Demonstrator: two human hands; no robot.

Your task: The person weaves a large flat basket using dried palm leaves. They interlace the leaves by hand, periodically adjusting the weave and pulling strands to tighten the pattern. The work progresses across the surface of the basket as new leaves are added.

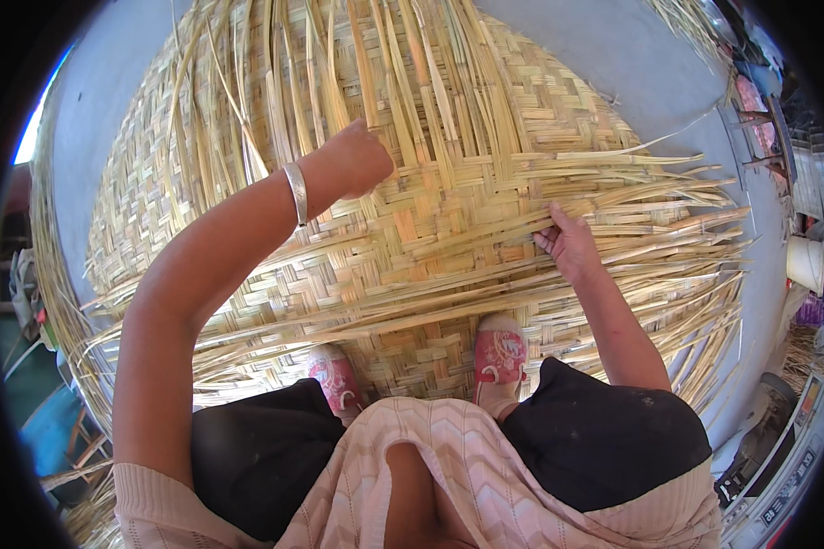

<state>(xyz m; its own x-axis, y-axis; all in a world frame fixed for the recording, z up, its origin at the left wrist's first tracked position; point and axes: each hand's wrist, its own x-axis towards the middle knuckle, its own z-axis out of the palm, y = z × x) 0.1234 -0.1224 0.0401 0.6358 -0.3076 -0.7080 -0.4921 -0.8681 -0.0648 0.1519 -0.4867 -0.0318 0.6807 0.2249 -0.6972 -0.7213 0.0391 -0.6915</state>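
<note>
Covering the floor: a broad woven mat [403, 220] of flat plant strips, straw-yellow with amber patches, spread beneath and before the person
Ground around it: smooth grey floor [586, 46]
Loose strips, right side: unwoven ends [668, 240] fanning sideways past the weave, dry, slender and uneven in length
Loose strips, far side: long stalk-like lengths [412, 78] running away from the person, over the plaited surface
Clothing: black trousers [604, 439] and a pale pink knit top [471, 439] patterned in zigzags
Shoes: red slip-ons [500, 359] with pale patterning, toes at the weave's near part
Left hand [362, 163]: fingers curled under, knuckles up, against the far-side lengths; cannot tell whether it grips one
Right hand [569, 247]: bent fingers pinching a flat pale strip [485, 231] that lies across the weave
Bangle [297, 194]: shiny silver-coloured band around the left wrist
</note>
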